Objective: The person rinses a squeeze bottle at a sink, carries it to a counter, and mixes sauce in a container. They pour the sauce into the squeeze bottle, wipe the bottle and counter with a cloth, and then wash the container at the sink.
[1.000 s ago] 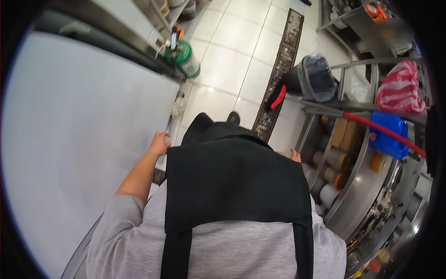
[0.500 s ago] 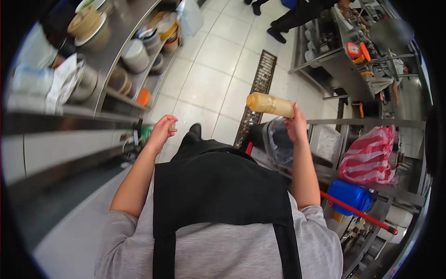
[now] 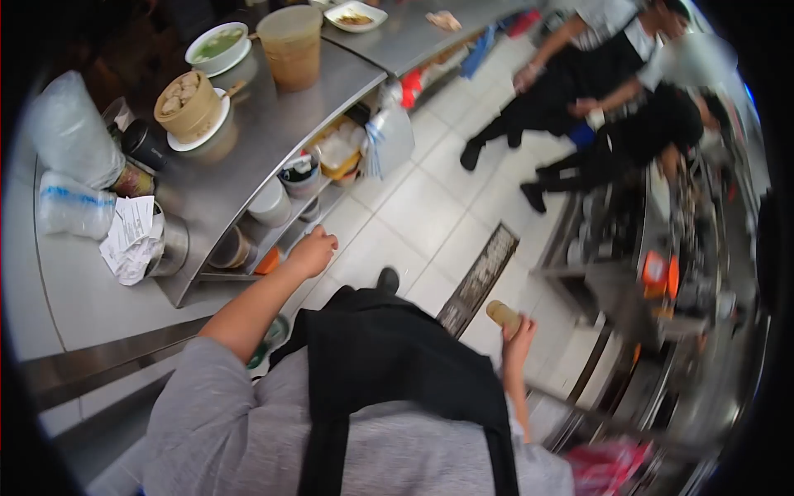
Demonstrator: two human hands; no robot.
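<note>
My right hand is wrapped round a squeeze bottle with pale yellowish contents. The bottle tilts up and to the left above the tiled floor, its lower part hidden by my fingers. My left hand is closed, fingers curled in, near the edge of a steel counter. Whatever those fingers hold, if anything, cannot be made out. On that counter are a bamboo steamer of dumplings on a white plate, a bowl of green soup and a tall plastic container.
Two people in dark clothes stand ahead on the right. A floor drain grate crosses the tiles. Shelves under the counter hold a white tub and other containers. Paper slips stick out at left; a striped bag lies lower right.
My view has swung left and forward, bringing the counter dishes and both people into fuller sight. The bottle, still in my right hand, now appears lower in view; my left hand is nearer the counter.
</note>
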